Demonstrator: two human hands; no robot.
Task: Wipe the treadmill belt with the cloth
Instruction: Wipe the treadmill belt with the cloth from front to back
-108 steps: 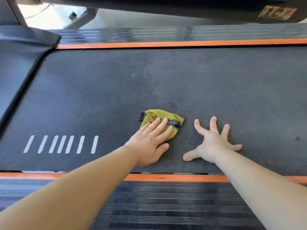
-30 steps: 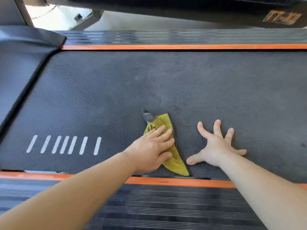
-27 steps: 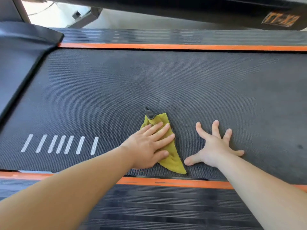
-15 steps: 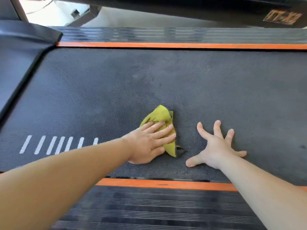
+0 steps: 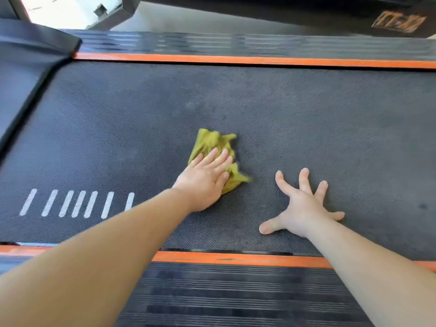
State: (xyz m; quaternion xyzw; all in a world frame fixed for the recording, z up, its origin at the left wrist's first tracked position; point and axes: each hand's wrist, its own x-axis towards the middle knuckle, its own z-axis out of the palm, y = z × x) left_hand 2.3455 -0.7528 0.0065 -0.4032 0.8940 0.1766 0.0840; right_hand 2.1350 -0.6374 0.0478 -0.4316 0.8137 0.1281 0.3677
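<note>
White painted dashes point(image 5: 77, 204) mark the dark textured treadmill belt point(image 5: 330, 114) at left. Mid-belt, the left hand point(image 5: 203, 182) presses the crumpled yellow-green cloth point(image 5: 212, 142) flat, its fingers straight and close together. Near it, the right hand point(image 5: 304, 208) rests on bare belt, fingers splayed. Orange strips point(image 5: 236, 59) and ribbed black side rails point(image 5: 236, 298) edge the belt.

2 hands point(image 5: 205, 182) point(image 5: 304, 206), 1 cloth point(image 5: 212, 141), 7 white stripes point(image 5: 79, 204), 2 orange strips point(image 5: 236, 59) point(image 5: 236, 258).

Your left hand point(image 5: 203, 182) and right hand point(image 5: 304, 204) are bare, with short, plain fingernails point(image 5: 305, 170). The left forearm point(image 5: 106, 256) and right forearm point(image 5: 368, 267) are uncovered along their whole visible length, entering at the near left and near right edges of the view.
</note>
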